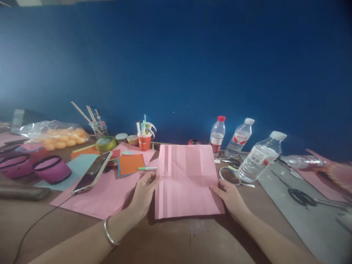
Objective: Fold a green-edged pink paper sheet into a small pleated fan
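A sheet of pink paper (189, 183) stands in front of me, raised off the brown table and creased by vertical folds and one crosswise fold. My left hand (144, 192) pinches its left edge between thumb and fingers. On the opposite edge, my right hand (228, 196) grips the paper with the thumb on its near face. The fingertips behind the sheet are partly hidden. Just beyond my left hand lies a green-and-white marker (147, 169), its right end close to the paper.
Left are more pink paper (101, 194), a phone (93, 172) with a cable, orange squares (131, 164), purple cups (52, 169) and a bag of orange balls (60, 138). A red pen cup (144, 142) stands behind. Right are water bottles (260, 157), tape (230, 175) and scissors (301, 196) on a grey mat.
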`<state>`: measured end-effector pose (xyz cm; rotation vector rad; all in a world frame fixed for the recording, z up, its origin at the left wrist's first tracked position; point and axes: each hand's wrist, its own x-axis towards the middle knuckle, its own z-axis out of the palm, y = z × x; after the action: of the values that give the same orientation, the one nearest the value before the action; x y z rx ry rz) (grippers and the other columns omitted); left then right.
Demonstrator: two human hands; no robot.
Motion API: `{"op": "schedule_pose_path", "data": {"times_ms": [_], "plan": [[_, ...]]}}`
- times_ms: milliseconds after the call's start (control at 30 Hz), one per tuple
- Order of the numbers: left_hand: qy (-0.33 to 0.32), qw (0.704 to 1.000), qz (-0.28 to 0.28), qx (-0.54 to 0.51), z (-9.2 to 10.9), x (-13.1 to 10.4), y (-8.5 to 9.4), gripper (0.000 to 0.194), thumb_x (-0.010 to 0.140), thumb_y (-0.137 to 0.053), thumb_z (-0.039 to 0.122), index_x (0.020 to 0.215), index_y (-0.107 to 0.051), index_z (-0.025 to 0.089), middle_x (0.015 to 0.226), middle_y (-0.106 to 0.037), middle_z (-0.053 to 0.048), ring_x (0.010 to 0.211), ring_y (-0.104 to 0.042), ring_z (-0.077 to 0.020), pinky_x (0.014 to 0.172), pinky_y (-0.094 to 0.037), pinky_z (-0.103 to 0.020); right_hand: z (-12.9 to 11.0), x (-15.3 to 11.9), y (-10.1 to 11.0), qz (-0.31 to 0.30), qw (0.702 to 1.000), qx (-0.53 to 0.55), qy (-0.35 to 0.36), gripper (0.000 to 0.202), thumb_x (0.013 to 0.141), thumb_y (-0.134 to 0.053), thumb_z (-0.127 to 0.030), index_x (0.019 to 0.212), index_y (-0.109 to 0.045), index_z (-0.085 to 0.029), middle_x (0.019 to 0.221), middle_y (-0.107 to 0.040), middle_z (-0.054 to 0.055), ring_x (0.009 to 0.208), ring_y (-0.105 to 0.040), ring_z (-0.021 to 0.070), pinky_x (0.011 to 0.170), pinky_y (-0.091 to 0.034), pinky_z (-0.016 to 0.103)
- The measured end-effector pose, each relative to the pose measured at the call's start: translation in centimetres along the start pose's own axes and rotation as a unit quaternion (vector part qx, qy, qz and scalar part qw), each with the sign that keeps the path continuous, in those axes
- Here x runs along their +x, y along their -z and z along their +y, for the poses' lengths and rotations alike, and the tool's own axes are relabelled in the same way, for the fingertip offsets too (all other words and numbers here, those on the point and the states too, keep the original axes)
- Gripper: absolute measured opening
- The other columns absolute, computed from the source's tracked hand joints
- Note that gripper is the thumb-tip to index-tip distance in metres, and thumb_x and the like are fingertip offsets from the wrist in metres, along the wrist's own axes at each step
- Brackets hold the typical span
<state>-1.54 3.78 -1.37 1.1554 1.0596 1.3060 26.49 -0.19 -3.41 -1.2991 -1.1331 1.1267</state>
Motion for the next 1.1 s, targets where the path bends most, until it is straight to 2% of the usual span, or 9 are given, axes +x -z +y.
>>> {"op": "schedule_pose_path", "data": {"times_ms": [200,400,600,900,1000,1100], "plan": [[0.027,0.999,-0.043,-0.007,0.52,-0.01,0.05,0.027,0.073,-0.065,0.039,0.087,-0.066,0.016,0.081,-0.069,-0.004,0.073,-0.062,-0.0208,0.07,-0.047,-0.031,-0.02,-0.05,0.08,-0.025,0.999,-0.034,-0.019,0.031,0.07,-0.069,-0.043,0.086,-0.065,-0.016,0.08,-0.07,0.004,0.073,-0.063,0.0243,0.064,-0.049,0.032],[0.034,0.999,-0.031,0.016,0.22,0.58,0.28,0.029,0.072,-0.065,0.042,0.086,-0.068,0.016,0.081,-0.071,-0.004,0.075,-0.064,-0.0232,0.071,-0.048,-0.032,-0.12,-0.11,-0.07,-0.017,0.999,-0.018,-0.02,0.034,0.068,-0.071,-0.045,0.086,-0.066,-0.017,0.084,-0.071,0.006,0.076,-0.064,0.0253,0.066,-0.05,0.033],[0.019,0.999,-0.007,0.033,-0.11,0.6,0.47,0.025,0.072,-0.065,0.04,0.082,-0.069,0.018,0.077,-0.069,-0.001,0.077,-0.061,-0.0212,0.074,-0.045,-0.029,-0.2,-0.22,-0.25,-0.013,1.0,0.011,-0.025,0.032,0.066,-0.073,-0.044,0.083,-0.066,-0.017,0.078,-0.07,0.005,0.072,-0.063,0.0231,0.064,-0.049,0.031],[0.013,0.998,0.018,0.054,0.17,0.56,0.26,0.024,0.069,-0.066,0.042,0.07,-0.066,0.018,0.065,-0.063,0.001,0.069,-0.058,-0.0205,0.065,-0.043,-0.028,-0.76,-0.33,-0.34,-0.01,0.999,0.009,-0.029,0.035,0.064,-0.073,-0.046,0.083,-0.066,-0.017,0.079,-0.071,0.006,0.072,-0.064,0.0251,0.064,-0.05,0.034],[0.011,0.998,0.025,0.053,0.35,0.44,0.1,0.025,0.067,-0.066,0.041,0.061,-0.062,0.018,0.06,-0.061,0.002,0.064,-0.056,-0.0186,0.061,-0.042,-0.027,-0.57,-0.22,-0.2,-0.011,0.999,0.007,-0.031,0.033,0.066,-0.072,-0.044,0.083,-0.066,-0.017,0.081,-0.071,0.006,0.073,-0.064,0.0248,0.065,-0.05,0.034],[0.016,0.999,0.015,0.04,0.35,0.32,0.02,0.024,0.069,-0.065,0.041,0.062,-0.062,0.018,0.061,-0.062,0.001,0.063,-0.056,-0.0184,0.061,-0.042,-0.027,-0.21,-0.03,0.02,-0.012,1.0,0.001,-0.023,0.03,0.068,-0.072,-0.04,0.086,-0.067,-0.017,0.084,-0.071,0.006,0.076,-0.064,0.0239,0.068,-0.049,0.033]]}}
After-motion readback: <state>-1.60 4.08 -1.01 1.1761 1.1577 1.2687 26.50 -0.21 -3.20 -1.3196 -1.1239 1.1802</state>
